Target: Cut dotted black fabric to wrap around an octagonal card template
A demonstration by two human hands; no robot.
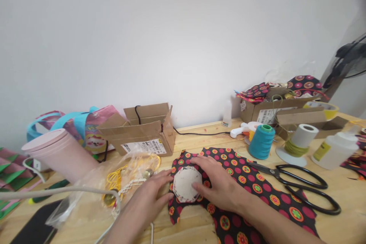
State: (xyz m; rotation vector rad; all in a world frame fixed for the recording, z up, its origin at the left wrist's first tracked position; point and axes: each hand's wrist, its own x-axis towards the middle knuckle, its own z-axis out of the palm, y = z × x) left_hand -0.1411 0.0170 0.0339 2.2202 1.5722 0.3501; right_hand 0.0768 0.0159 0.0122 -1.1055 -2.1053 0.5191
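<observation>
A black fabric (241, 180) with red dots and flower rounds lies flat on the wooden table, its edges cut in curves. On its left end rests a white octagonal piece (185, 186) with ragged dark bits along its rim. My right hand (213, 177) lies over the fabric, fingers spread, its thumb on the octagon's right side. At the fabric's left edge, my left hand (160, 190) rests with fingers stretched out, fingertips touching the cloth. Neither hand grips anything. Black-handled scissors (297, 183) lie to the right, blade tips over the fabric.
A teal thread cone (261, 142), a green cord spool (297, 146) and a white bottle (334, 150) stand at right. Behind are a hot glue gun (243, 130) and open cardboard boxes (145, 131). At left lie a plastic bag (85, 194), a pink cylinder (61, 154) and a phone (36, 223).
</observation>
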